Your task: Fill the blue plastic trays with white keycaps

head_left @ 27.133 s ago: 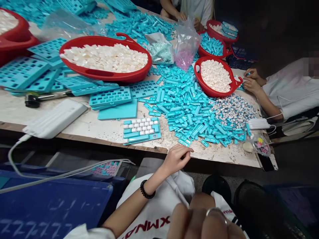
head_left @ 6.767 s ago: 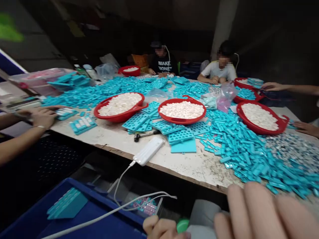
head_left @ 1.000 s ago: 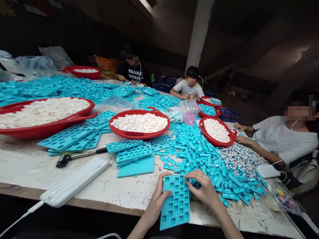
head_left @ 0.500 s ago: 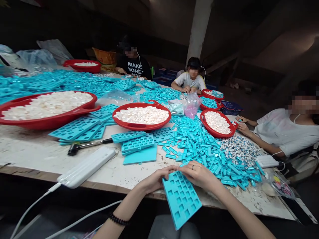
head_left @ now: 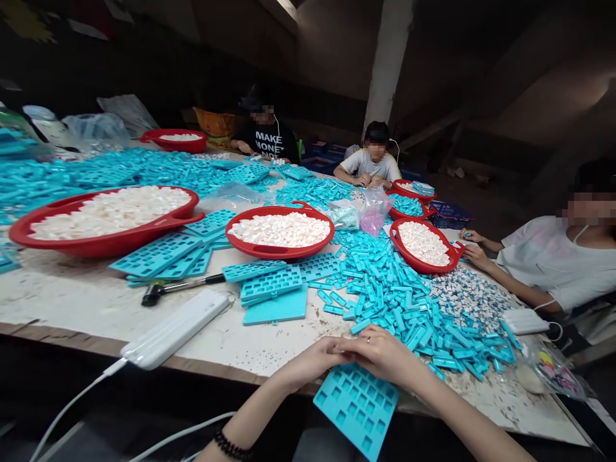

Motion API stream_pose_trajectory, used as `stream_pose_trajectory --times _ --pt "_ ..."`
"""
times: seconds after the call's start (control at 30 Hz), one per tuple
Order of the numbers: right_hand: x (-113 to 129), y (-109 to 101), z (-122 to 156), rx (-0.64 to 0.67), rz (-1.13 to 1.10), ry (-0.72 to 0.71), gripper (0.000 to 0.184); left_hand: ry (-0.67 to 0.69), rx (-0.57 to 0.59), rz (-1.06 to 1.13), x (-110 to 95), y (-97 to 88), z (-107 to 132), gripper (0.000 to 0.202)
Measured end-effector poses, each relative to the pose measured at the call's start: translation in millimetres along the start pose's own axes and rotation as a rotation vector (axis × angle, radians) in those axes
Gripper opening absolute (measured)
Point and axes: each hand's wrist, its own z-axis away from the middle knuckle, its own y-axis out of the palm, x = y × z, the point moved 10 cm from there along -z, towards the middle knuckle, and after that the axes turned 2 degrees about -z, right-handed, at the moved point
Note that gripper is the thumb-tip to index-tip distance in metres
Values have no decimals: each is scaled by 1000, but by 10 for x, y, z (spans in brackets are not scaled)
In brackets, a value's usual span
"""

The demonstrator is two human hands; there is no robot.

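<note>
Both my hands meet at the top end of a turquoise plastic panel (head_left: 355,410) with rows of square pockets, which tilts down over the table's front edge. My left hand (head_left: 320,360) is closed at the panel's upper left, its fingertips hidden under the other hand. Fingers of my right hand (head_left: 380,353), with a ring on one, lie bent over the upper end. Just beyond them spreads a heap of small turquoise plastic pieces (head_left: 385,292). Left of that, more pocketed panels (head_left: 272,285) are stacked on a plain flat one (head_left: 276,307).
Red bowls of white pieces stand at left (head_left: 43,240), centre (head_left: 279,251) and right (head_left: 426,264). A hammer (head_left: 180,285) and a white power strip (head_left: 176,330) with a cable lie at front left. Small white-and-blue pieces (head_left: 469,298) lie near a co-worker's hands (head_left: 474,253). Two other people sit across the white table (head_left: 86,308).
The panel has tipped and moved slightly lower, and my hands have drawn closer together over its top end. The camera view has shifted a little, moving the table contents right and down.
</note>
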Motion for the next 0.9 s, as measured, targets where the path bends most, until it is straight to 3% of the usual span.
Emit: stream_pose_trajectory --times 0.1,0.2,0.3,0.43,0.63,0.9 --pt "-19 -6 6 -40 -97 44 44 -24 -31 33 101 -53 -2 24" --pt "-76 -31 18 -134 -222 125 50 -81 -2 119 187 -47 9 45" --pt "-130 -30 15 -196 -289 174 43 -66 -4 181 170 -59 25 58" --pt "-167 -44 -13 -240 -211 219 25 -6 -97 210 142 -151 51 55" --pt "-127 -60 -47 -341 -77 311 23 -21 -219 310 245 -235 106 54" --pt "-164 -36 10 -522 -121 384 12 24 -234 544 259 -283 140 55"
